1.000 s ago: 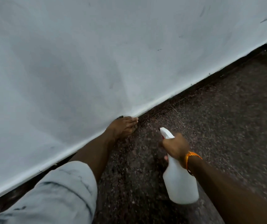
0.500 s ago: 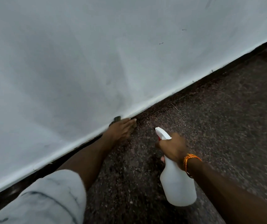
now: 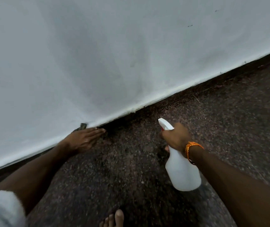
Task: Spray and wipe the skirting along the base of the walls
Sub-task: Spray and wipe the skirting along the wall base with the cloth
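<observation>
Dark grey cloth (image 3: 82, 126): mostly covered by the flat left hand (image 3: 85, 140); only one corner is seen.
Translucent white plastic spray bottle (image 3: 182, 174): neck and trigger are concealed by the gripping right hand (image 3: 176, 137).
Bare foot (image 3: 113, 218): cut off by the bottom edge; only toes are shown.
Pale grey fabric sleeve (image 3: 0, 208): blurred and cropped at the corner.
Small dark wall marks (image 3: 190, 26): too small to be identified.

Left hand (image 3: 85, 140), perhaps cloth (image 3: 81, 126), against skirting (image 3: 212, 83)

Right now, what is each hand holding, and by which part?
Right hand grips the bottle by its neck. Left hand presses a cloth flat against the skirting.
</observation>
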The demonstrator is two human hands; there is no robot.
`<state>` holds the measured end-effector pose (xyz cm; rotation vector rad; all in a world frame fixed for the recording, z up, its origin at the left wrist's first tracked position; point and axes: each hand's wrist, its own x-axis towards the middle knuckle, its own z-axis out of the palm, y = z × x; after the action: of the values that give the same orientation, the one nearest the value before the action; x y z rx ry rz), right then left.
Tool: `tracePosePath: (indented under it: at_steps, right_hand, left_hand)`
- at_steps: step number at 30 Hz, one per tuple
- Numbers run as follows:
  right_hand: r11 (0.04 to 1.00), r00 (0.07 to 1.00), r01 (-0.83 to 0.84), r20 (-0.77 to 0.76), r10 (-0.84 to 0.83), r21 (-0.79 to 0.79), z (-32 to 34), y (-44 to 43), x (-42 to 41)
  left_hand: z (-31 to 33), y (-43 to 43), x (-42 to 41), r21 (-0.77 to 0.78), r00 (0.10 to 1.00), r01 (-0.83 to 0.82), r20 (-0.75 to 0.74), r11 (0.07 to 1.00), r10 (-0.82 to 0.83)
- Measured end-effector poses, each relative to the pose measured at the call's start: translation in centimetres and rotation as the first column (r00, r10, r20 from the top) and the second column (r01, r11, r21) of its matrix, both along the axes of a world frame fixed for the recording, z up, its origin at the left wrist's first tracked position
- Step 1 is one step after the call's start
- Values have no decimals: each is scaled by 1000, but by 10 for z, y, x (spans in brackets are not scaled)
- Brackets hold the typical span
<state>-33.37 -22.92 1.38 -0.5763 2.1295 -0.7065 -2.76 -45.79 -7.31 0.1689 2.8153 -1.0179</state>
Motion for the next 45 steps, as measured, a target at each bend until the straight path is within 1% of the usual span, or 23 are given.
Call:
tracePosePath:
  at_steps: [5, 7, 9, 11, 15, 18, 21, 25, 26, 28, 30, 32, 33, 34, 36, 37, 38, 39, 40, 41, 42, 44, 45]
  right_hand:
    - [998, 999, -53, 9, 53, -43, 8, -9, 34]
    - [997, 997, -72, 34, 73, -37, 9, -14, 42]
    - [996, 995, -79, 61, 81, -35, 7, -17, 48]
    - [995, 993, -90, 75, 92, -42, 4, -17, 50]
    - [996, 995, -77, 59, 80, -50, -5, -12, 43]
    - [998, 996, -30, 87, 34, -55, -10, -8, 33]
    - [1000, 993, 8, 118, -8, 1, -14, 1, 26]
    - [998, 993, -48, 114, 43, 41, -16, 2, 28]
    - [998, 991, -56, 122, 52, 31, -16, 0, 29]
    - [998, 990, -68, 123, 67, 6, -18, -6, 35]
    - [996, 993, -86, 83, 89, -39, -21, -11, 43]
    - [992, 993, -96, 60, 101, -88, -23, -15, 49]
    - [989, 992, -101, 67, 108, -109, -23, -17, 53]
    - [986, 990, -108, 74, 118, -125, -24, -19, 55]
    - [982, 989, -116, 70, 128, -152, -27, -24, 58]
    - [982, 992, -108, 54, 118, -156, -31, -26, 59]
    - [981, 993, -105, 32, 111, -161, -33, -28, 59]
    - [982, 994, -101, 21, 106, -162, -34, -31, 59]
    - [982, 994, -106, 14, 109, -156, -36, -32, 61]
    - [981, 993, -111, 12, 115, -158, -35, -34, 66]
    - [979, 992, -120, 7, 123, -164, -35, -36, 69]
    - [973, 987, -161, -5, 163, -166, -34, -36, 76]
    - [969, 983, -182, -6, 184, -165, -34, -36, 79]
  left_hand:
    - [1, 24, 30, -29, 999, -18, -46, 999, 17]
    - [0, 32, 26, -17, 1000, -12, -22, 1000, 11]
    - [4, 31, 16, 34, 998, -62, 24, 998, 61]
    - [3, 21, -2, 74, 996, -84, 26, 994, 82]
    - [-11, 18, -60, 63, 994, -52, 98, 997, 45]
    - [-23, 28, -119, 28, 990, -90, 112, 996, 86]
    - [-28, 27, -155, 10, 986, -115, 127, 993, 113]
    - [-26, 9, -108, -68, 971, -47, 229, 997, 62]
    - [-32, 3, -84, -149, 942, 2, 333, 989, 48]
    - [-36, -11, -29, -186, 889, 40, 455, 982, 50]
    - [-30, -18, 17, -181, 925, -23, 368, 983, 90]
    - [-20, -17, 36, -173, 959, -85, 252, 981, 128]
    - [-18, -16, 32, -169, 963, -88, 238, 982, 128]
    - [-20, -17, 22, -167, 974, -34, 213, 985, 70]
    - [-34, -14, -8, -64, 989, 5, 151, 998, 5]
    - [-42, -9, -29, 36, 990, -18, 138, 999, 13]
    - [-39, -6, -48, 69, 991, -52, 123, 996, 43]
    - [-32, -5, -61, 77, 989, -85, 130, 993, 74]
    - [-28, -5, -64, 110, 987, -69, 152, 992, 52]
    - [-23, -5, -57, 100, 971, -71, 235, 992, 46]
    - [-19, -6, -45, 37, 960, -62, 275, 997, 49]
    - [-9, -6, -8, -12, 961, -94, 260, 995, 94]
    - [-8, -7, 16, 6, 963, -104, 252, 995, 99]
